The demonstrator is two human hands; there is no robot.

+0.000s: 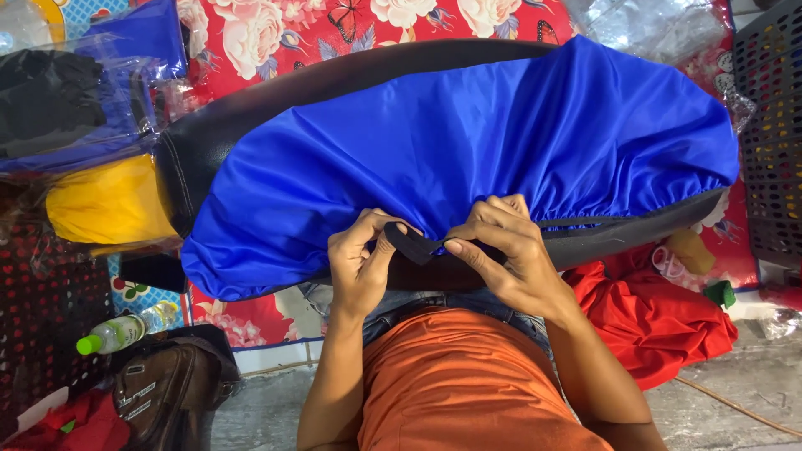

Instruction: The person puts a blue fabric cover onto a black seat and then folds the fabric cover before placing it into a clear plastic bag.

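pinching a black strap (415, 245) in closed left hand (361, 266) and right hand (508, 250) grip, shiny blue cover (468, 142) gathered over it

Bright, even daylight from above; colours saturated. Soft sheen on the blue cover (468, 142), glare on plastic bags (652, 25) at top right. Shallow shadow beneath the hands (443, 250). Sharp centre, slight wide-angle bending at the edges

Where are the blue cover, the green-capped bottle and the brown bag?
blue cover (468, 142), head view, middle of the fabric.
green-capped bottle (125, 330), head view, its clear body.
brown bag (163, 392), head view, its front.
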